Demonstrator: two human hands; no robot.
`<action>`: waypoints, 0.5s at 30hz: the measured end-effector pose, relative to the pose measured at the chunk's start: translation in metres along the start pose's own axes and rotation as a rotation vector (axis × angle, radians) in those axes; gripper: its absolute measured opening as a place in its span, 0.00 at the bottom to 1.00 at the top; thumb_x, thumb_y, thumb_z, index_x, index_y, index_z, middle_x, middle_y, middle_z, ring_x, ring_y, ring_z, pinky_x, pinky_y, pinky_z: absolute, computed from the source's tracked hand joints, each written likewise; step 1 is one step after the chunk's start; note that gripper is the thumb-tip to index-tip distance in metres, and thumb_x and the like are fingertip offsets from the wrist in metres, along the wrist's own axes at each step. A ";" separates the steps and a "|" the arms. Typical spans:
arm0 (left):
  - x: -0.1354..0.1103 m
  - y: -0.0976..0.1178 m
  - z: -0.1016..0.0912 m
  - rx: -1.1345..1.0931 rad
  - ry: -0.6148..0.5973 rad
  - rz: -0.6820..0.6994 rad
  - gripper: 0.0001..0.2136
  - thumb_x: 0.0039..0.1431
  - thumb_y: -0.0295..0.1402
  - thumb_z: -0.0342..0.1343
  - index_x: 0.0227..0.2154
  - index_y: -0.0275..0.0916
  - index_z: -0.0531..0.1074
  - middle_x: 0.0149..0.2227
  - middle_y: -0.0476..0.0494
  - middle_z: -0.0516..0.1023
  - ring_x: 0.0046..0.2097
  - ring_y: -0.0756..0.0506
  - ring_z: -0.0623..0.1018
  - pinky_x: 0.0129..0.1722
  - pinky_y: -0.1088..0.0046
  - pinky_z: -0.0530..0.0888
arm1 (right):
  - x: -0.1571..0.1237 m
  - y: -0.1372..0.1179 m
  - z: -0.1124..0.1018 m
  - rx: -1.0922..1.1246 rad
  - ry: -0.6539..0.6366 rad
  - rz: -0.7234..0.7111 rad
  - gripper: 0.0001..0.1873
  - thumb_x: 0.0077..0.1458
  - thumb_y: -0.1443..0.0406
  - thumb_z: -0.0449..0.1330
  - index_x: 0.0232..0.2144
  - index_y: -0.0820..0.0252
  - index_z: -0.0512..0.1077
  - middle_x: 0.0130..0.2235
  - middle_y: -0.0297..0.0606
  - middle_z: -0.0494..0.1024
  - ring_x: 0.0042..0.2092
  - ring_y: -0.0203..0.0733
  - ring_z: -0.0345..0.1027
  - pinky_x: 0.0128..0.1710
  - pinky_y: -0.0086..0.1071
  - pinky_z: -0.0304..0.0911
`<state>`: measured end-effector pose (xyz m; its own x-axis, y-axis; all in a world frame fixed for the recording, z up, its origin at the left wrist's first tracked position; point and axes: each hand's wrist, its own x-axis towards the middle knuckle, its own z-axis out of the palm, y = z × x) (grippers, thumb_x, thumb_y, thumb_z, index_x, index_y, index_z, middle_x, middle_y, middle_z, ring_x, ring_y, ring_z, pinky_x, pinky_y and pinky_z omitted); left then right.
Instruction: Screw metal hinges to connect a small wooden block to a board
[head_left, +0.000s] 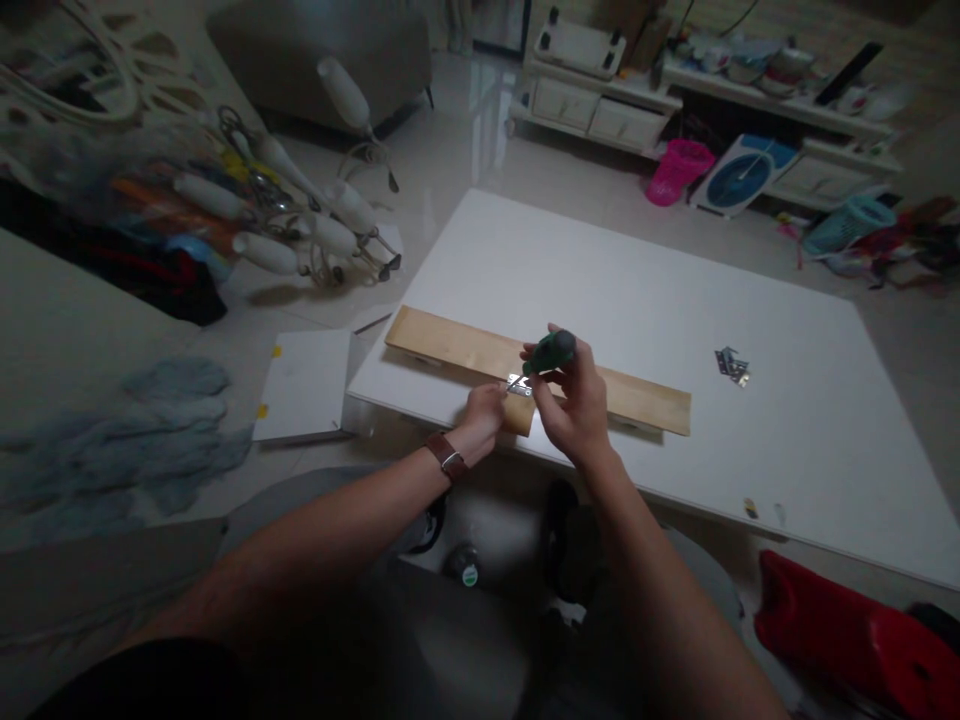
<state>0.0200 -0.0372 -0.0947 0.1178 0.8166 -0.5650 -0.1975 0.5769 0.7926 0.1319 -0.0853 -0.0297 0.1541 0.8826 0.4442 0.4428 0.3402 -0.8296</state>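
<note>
My right hand (581, 405) is closed around a screwdriver (553, 352) with a green and dark handle, its shaft slanting down to the left. Under the tip lies a shiny metal bracket (519, 386) with holes, where a short wooden piece (517, 416) meets a long wooden board (457, 343). My left hand (484, 412), with a brown watch strap at the wrist, is pinched beside the bracket near the screwdriver's tip. What its fingertips hold, if anything, is too small to make out. The board lies lengthwise on a large white panel (585, 270).
Several loose metal brackets (732, 366) lie on the panel to the right. Small items (751, 508) sit near its front edge. A red plastic object (840, 630) is at lower right, a lamp with white shades (330, 235) at left, and a pink basket (677, 170) behind.
</note>
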 end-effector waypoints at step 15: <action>-0.006 0.006 -0.003 0.249 0.123 0.025 0.13 0.58 0.22 0.58 0.43 0.42 0.65 0.33 0.50 0.74 0.35 0.47 0.75 0.36 0.74 0.68 | 0.006 0.007 0.009 -0.051 0.167 0.057 0.22 0.58 0.61 0.69 0.53 0.48 0.69 0.43 0.35 0.80 0.41 0.42 0.79 0.36 0.35 0.80</action>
<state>0.0155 -0.0391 -0.0870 -0.0057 0.8311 -0.5561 0.0479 0.5557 0.8300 0.1281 -0.0747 -0.0361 0.3230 0.8320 0.4510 0.4725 0.2711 -0.8386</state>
